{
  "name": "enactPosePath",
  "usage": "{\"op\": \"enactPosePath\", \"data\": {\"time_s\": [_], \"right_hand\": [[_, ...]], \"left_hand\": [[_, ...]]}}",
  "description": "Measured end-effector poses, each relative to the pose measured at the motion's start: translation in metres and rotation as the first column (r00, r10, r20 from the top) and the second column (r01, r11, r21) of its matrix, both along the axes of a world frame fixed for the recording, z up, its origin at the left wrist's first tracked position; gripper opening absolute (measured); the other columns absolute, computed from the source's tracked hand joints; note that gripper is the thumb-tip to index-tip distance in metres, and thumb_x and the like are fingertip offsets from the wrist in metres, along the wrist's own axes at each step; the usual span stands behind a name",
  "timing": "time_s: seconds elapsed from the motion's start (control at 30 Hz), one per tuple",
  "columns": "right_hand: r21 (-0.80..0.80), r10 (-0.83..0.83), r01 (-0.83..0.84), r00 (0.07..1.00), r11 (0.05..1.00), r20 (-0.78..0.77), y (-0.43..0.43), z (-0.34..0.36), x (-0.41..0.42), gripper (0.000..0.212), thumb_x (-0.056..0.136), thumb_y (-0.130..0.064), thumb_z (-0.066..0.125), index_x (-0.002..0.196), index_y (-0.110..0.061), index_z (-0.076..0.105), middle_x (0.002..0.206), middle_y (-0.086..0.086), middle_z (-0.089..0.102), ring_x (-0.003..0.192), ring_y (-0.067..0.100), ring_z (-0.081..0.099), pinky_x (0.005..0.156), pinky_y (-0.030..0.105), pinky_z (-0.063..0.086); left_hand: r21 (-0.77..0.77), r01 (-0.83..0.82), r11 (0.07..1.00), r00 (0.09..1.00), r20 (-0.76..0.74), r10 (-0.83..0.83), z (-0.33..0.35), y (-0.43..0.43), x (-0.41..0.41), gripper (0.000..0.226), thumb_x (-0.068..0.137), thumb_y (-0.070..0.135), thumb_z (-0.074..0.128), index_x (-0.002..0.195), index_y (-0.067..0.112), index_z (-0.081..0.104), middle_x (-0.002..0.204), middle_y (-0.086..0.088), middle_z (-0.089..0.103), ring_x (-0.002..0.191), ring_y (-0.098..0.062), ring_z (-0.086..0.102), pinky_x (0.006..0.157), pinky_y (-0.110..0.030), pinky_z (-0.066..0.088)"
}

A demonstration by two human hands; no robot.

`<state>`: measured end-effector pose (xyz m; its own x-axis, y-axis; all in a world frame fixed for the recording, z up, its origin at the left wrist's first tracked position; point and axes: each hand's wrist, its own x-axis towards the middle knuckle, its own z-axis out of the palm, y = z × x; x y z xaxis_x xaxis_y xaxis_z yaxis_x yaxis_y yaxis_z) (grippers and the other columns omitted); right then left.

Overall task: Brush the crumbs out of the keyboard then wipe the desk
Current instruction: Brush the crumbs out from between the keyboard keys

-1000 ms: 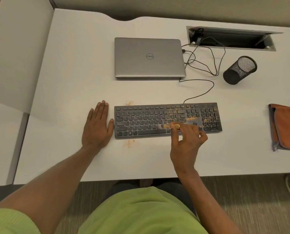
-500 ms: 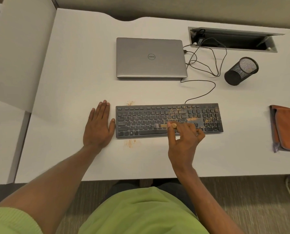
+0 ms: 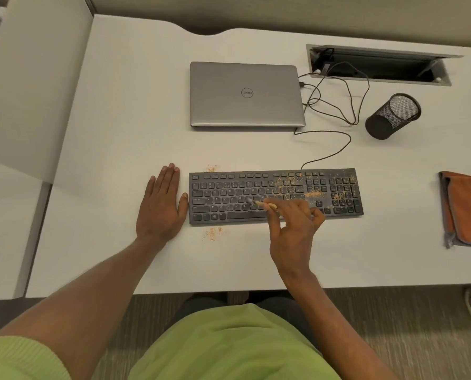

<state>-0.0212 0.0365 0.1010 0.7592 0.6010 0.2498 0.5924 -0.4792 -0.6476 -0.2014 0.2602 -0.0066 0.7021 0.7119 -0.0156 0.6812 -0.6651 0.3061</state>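
Nearest, pinched between thumb and forefinger of the right hand (image 3: pixel 291 231): a small brush (image 3: pixel 263 204), tip down on the middle keys of the keyboard (image 3: pixel 228 198), other fingers loosely spread. At the keyboard's 9 o'clock, flat on the desk (image 3: pixel 119 133): left hand (image 3: pixel 160 207), fingers straight and together, thumb at the keyboard's edge. Orange crumbs (image 3: pixel 313 193) thick toward its 3 o'clock end. Farther at 3 o'clock, a folded cloth (image 3: pixel 470 207); at 12, a closed laptop (image 3: pixel 245 94).
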Motion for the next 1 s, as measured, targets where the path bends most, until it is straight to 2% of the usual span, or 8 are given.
{"op": "enactPosePath", "data": {"time_s": [0.1, 0.23, 0.43, 0.53, 0.63, 0.73, 0.83, 1.0], "right_hand": [[-0.069, 0.008, -0.009, 1.000, 0.998, -0.004, -0.005, -0.001, 0.002, 0.012, 0.098, -0.017, 0.068, 0.103, -0.028, 0.072, 0.097, -0.015, 0.069, 0.099, 0.016, 0.058, 0.099, 0.047, 0.028], [-0.042, -0.001, 0.003, 0.999, 0.999, 0.034, -0.009, 0.007, 0.008, 0.015, 0.097, -0.010, 0.067, 0.101, -0.025, 0.070, 0.098, -0.013, 0.066, 0.101, 0.016, 0.055, 0.095, 0.040, 0.026], [-0.044, 0.200, -0.201, 0.979, 0.979, -0.041, -0.001, 0.004, 0.013, 0.015, 0.094, -0.011, 0.072, 0.100, -0.025, 0.075, 0.097, -0.016, 0.070, 0.103, 0.017, 0.057, 0.097, 0.035, 0.023], [-0.109, 0.144, -0.146, 0.989, 0.983, -0.032, -0.008, 0.002, 0.022, 0.017, 0.094, -0.013, 0.072, 0.100, -0.029, 0.075, 0.099, -0.017, 0.070, 0.105, 0.014, 0.056, 0.095, 0.039, 0.023], [-0.180, 0.027, -0.017, 0.998, 0.983, 0.054, -0.020, 0.002, 0.032, 0.017, 0.094, -0.014, 0.072, 0.103, -0.028, 0.074, 0.102, -0.013, 0.071, 0.108, 0.019, 0.057, 0.095, 0.044, 0.025], [-0.114, 0.004, 0.005, 0.997, 0.993, 0.079, -0.022, 0.006, 0.033, 0.016, 0.094, -0.012, 0.071, 0.103, -0.025, 0.075, 0.100, -0.011, 0.071, 0.105, 0.021, 0.058, 0.094, 0.042, 0.026], [-0.006, 0.113, -0.113, 0.993, 0.994, -0.018, -0.013, 0.007, 0.023, 0.019, 0.093, -0.008, 0.072, 0.102, -0.024, 0.076, 0.098, -0.014, 0.071, 0.101, 0.017, 0.057, 0.094, 0.039, 0.026], [-0.033, 0.180, -0.182, 0.982, 0.983, -0.065, -0.009, 0.001, 0.019, 0.015, 0.094, -0.014, 0.072, 0.101, -0.026, 0.076, 0.098, -0.017, 0.071, 0.101, 0.015, 0.057, 0.095, 0.039, 0.026]], "left_hand": [[-0.007, -0.003, 1.000, 1.000, 0.000, 0.003, -0.001, 0.000, 0.000, 0.069, 0.110, 0.043, 0.026, 0.172, 0.013, 0.014, 0.179, -0.002, 0.012, 0.166, -0.013, 0.004, 0.135, -0.042, 0.008], [-0.010, -0.002, 1.000, 1.000, -0.004, 0.002, -0.001, 0.000, 0.000, 0.070, 0.110, 0.043, 0.025, 0.172, 0.013, 0.014, 0.180, -0.002, 0.012, 0.166, -0.013, 0.003, 0.135, -0.042, 0.008], [-0.020, -0.004, 1.000, 1.000, -0.007, 0.004, 0.001, 0.000, 0.000, 0.071, 0.110, 0.044, 0.024, 0.172, 0.013, 0.013, 0.180, -0.002, 0.010, 0.166, -0.012, 0.002, 0.135, -0.041, 0.006], [-0.021, -0.007, 1.000, 1.000, -0.009, 0.007, 0.001, 0.000, 0.000, 0.070, 0.110, 0.044, 0.024, 0.172, 0.013, 0.012, 0.180, -0.001, 0.010, 0.166, -0.012, 0.001, 0.135, -0.041, 0.006], [-0.020, -0.008, 1.000, 1.000, -0.010, 0.008, 0.001, 0.000, 0.000, 0.070, 0.110, 0.044, 0.025, 0.172, 0.013, 0.012, 0.180, -0.001, 0.010, 0.166, -0.011, 0.000, 0.135, -0.040, 0.005], [-0.019, -0.006, 1.000, 1.000, -0.015, 0.005, 0.001, 0.000, 0.000, 0.070, 0.110, 0.044, 0.024, 0.172, 0.013, 0.012, 0.180, -0.001, 0.010, 0.166, -0.012, 0.001, 0.135, -0.040, 0.005], [-0.027, -0.008, 1.000, 1.000, -0.017, 0.007, 0.001, 0.000, 0.000, 0.070, 0.110, 0.045, 0.023, 0.172, 0.014, 0.011, 0.180, -0.001, 0.009, 0.166, -0.011, 0.000, 0.135, -0.040, 0.005], [-0.025, -0.010, 1.000, 1.000, -0.021, 0.010, 0.001, -0.001, 0.000, 0.071, 0.110, 0.045, 0.022, 0.172, 0.014, 0.011, 0.180, -0.001, 0.008, 0.166, -0.011, 0.000, 0.136, -0.041, 0.006]]}}
